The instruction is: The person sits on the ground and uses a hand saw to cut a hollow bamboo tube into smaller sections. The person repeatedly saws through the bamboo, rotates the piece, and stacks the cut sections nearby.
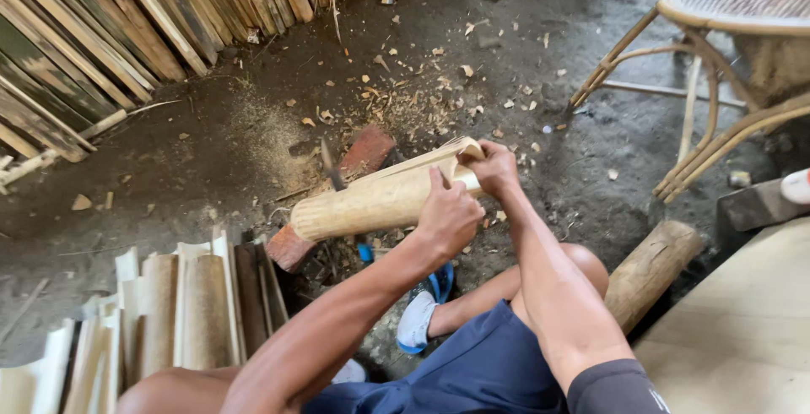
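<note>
Split bamboo slats [181, 313] lie stacked at lower left on the dirt floor [211, 144]. At centre, a short bamboo section [371, 203] rests tilted across a red brick [363, 152], a blade [329, 165] standing in its upper edge. The left hand [447, 216] is closed over the section's near end. The right hand [491, 167] pinches a split strip at that end. A log [650, 270] and rattan chair [717, 34] stand right.
</note>
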